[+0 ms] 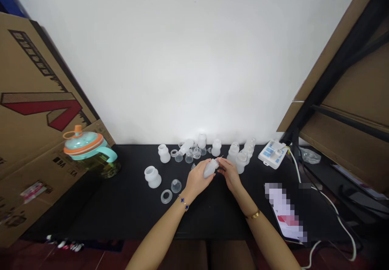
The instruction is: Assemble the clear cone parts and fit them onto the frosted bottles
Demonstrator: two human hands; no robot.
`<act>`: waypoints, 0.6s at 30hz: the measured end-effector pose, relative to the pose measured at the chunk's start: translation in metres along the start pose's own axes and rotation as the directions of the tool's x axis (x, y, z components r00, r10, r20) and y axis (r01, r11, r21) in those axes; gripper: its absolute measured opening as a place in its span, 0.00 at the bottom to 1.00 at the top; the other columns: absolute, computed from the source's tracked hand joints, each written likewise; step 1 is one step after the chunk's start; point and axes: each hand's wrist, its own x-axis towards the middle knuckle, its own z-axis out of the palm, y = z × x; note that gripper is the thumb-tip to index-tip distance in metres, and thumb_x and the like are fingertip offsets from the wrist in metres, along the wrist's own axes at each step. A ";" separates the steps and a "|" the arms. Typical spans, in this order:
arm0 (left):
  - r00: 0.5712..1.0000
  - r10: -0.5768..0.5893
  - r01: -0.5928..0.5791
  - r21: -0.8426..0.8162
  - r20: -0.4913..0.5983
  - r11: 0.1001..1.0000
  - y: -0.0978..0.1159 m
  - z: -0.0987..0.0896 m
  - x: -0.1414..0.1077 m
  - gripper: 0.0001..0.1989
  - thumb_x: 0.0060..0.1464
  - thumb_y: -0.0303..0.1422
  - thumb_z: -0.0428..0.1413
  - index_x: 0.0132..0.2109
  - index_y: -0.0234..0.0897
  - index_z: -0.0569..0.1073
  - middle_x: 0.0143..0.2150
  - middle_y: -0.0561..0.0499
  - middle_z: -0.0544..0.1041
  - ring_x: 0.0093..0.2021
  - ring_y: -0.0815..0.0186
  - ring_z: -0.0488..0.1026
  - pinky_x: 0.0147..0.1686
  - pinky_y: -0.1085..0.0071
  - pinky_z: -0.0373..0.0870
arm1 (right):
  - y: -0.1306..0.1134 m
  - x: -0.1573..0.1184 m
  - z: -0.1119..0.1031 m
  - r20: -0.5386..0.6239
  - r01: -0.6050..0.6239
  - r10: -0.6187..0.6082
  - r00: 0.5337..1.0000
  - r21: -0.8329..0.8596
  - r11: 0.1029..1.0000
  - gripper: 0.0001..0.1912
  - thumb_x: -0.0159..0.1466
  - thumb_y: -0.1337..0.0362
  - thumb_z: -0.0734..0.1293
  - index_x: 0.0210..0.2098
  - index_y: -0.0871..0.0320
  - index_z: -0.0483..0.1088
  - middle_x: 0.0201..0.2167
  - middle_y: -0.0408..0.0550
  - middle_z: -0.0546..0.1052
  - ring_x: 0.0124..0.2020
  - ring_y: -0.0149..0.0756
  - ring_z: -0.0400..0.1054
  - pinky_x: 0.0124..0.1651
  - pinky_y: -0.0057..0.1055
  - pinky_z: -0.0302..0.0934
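Note:
My left hand (197,179) is wrapped round a small translucent white bottle (209,169), tilted with its neck to the upper right. At that neck the fingers of my right hand (229,173) are pinched together; a thin clear edge shows by the fingertips, too small to name. Left of my left hand lie a clear dome cap (176,186) and a translucent ring (166,196). Two open-mouthed white bottles, a nearer one (152,177) and a farther one (164,153), are beyond them. Just right of my right hand, capped bottles (242,161) stand in a group.
Several clear caps and rings (189,156) lie along the wall, with more white bottles (216,147) among them. A large teal-lidded jug (94,152) stands left beside a cardboard box (36,112). At right are a white power strip (273,154), cables and a phone (285,213).

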 end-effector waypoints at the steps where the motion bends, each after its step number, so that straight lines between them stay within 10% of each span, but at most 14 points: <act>1: 1.000 0.007 -0.007 0.001 -0.002 1.000 0.000 0.000 0.000 0.28 0.56 0.32 0.61 0.63 0.45 0.66 0.60 0.49 0.74 0.59 0.59 0.73 0.59 0.61 0.72 | 0.000 0.000 0.000 -0.007 0.002 -0.002 1.000 -0.001 1.000 0.17 0.49 0.53 0.79 0.34 0.55 0.81 0.38 0.47 0.81 0.38 0.39 0.72 0.30 0.28 0.65; 18: 0.998 0.057 -0.057 0.016 -0.013 0.998 -0.001 0.003 -0.001 0.28 0.55 0.32 0.62 0.62 0.44 0.66 0.60 0.49 0.74 0.59 0.58 0.74 0.58 0.62 0.73 | -0.001 -0.001 0.002 -0.036 0.028 -0.028 0.999 0.012 1.000 0.16 0.49 0.52 0.80 0.26 0.56 0.78 0.27 0.43 0.73 0.31 0.33 0.65 0.27 0.26 0.60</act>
